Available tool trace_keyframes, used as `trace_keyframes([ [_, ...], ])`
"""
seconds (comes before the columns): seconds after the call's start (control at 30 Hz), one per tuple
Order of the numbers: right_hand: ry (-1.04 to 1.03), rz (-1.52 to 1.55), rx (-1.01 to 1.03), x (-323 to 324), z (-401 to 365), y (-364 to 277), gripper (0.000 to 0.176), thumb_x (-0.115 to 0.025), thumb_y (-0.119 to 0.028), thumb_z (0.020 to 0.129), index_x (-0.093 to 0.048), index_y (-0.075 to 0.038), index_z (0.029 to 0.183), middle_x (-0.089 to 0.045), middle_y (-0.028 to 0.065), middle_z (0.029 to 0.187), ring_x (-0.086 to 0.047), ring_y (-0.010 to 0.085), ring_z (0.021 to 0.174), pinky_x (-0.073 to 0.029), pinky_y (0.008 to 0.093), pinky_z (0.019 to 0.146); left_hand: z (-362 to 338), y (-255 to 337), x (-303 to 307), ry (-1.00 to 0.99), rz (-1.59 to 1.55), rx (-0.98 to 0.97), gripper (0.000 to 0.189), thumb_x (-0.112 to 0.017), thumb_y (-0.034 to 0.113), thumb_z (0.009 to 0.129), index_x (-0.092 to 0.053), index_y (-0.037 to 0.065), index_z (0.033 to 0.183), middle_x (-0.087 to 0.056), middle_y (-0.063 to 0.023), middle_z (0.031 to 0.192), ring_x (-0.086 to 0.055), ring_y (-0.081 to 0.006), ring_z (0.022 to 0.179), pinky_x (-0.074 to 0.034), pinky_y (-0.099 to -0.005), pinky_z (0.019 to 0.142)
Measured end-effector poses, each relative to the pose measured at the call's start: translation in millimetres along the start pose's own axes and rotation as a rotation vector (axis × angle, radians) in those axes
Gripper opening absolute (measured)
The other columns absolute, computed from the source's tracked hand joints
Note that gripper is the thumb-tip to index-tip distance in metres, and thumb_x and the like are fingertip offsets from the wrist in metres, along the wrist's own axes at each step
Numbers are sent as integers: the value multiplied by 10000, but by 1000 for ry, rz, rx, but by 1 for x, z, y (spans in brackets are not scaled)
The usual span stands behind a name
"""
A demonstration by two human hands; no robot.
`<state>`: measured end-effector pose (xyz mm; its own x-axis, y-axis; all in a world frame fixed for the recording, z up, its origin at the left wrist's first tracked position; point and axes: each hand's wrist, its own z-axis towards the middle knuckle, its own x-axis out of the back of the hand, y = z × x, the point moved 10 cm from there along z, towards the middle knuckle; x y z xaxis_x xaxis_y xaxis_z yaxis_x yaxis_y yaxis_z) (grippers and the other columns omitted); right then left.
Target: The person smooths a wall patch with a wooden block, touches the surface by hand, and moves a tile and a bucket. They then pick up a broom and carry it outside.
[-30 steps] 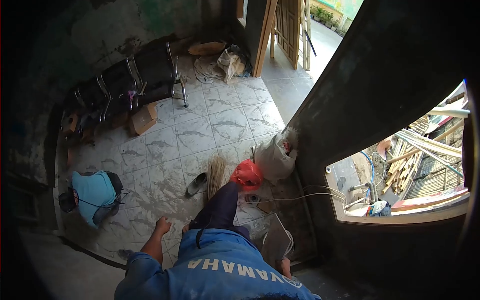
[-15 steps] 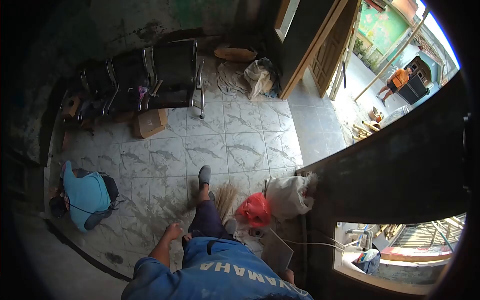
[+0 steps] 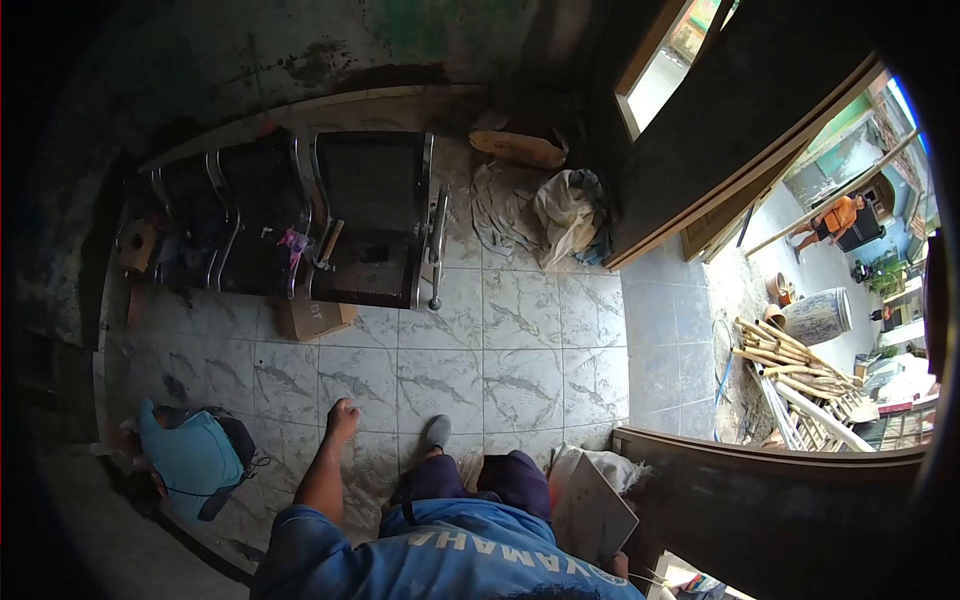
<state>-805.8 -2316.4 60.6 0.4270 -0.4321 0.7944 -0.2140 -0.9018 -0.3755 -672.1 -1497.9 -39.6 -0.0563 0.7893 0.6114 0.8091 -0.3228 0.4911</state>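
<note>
My left hand (image 3: 343,417) is held out over the tiled floor in front of me, its fingers curled in, and I see nothing in it. My right hand (image 3: 620,565), mostly hidden at my side, grips the edge of a flat grey tile (image 3: 600,508). The tile hangs tilted beside my right leg. Behind the tile, partly covered, is a white sack (image 3: 575,462).
A crouching person in a light blue shirt (image 3: 192,455) is on the left. Black metal chairs (image 3: 370,215) line the wall, with a cardboard box (image 3: 315,315) below. Crumpled sacks (image 3: 570,215) lie near the doorway. Outside are bamboo poles (image 3: 780,355) and a person in orange (image 3: 838,215).
I have moved forward and the view has turned; the doorway shows more of the outside. My left hand has swung forward. The red bag and broom are no longer visible. The tile stays at my right side.
</note>
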Motion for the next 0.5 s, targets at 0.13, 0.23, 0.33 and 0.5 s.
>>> trace_keyframes([
  [0.13,46,122,-179,52,90,-50,202,-629,-174,668,-647,-27,806,-647,167,773,-636,324,772,-493,382,646,52,119,7,-17,-80,-95,412,-609,221,806,-502,50,1165,-604,-105,890,-592,-264,832,-476,-374,750],
  [0.23,63,117,-51,48,194,-30,196,-631,-168,658,-645,-26,792,-648,171,785,-632,336,758,-486,388,634,75,204,9,-41,-17,-152,404,-601,215,812,-501,55,1169,-601,-111,914,-586,-258,865,-472,-371,763],
  [0.33,-98,84,-235,63,297,-54,296,-665,-226,658,-640,-2,851,-635,214,831,-611,357,861,-478,403,690,127,235,-1,-29,48,-154,405,-594,215,822,-494,47,1176,-598,-116,937,-581,-255,895,-470,-367,779],
  [0.5,-229,63,-194,107,474,-112,317,-639,-234,638,-626,30,813,-622,252,806,-616,373,819,-476,430,677,162,239,-13,67,-2,124,450,-603,242,810,-490,22,1186,-595,-170,1046,-572,-299,989,-465,-377,831],
])
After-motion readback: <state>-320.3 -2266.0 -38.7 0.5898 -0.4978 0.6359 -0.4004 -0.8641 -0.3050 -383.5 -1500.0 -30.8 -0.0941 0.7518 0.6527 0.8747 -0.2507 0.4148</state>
